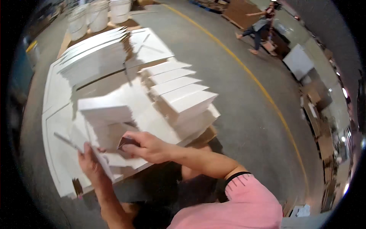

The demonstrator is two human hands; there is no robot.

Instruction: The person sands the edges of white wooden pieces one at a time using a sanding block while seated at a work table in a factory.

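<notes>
My left hand (91, 166) is closed around the edge of a thin white panel (103, 164), tilted and seen nearly edge-on. To the right of it, my right hand (148, 147) pinches a small folded brown piece (123, 142) that looks like sandpaper. It is close to the panel's face; whether the two touch I cannot tell. Just beyond my hands, a white panel piece (105, 110) stands on the white work surface (63, 152).
Several white panels (187, 91) stand in a row at the right, with more upright panels (95, 53) farther back. White buckets (98, 17) are behind them. Past a yellow floor line (263, 87), a person (261, 26) is walking near stacked boards (299, 63).
</notes>
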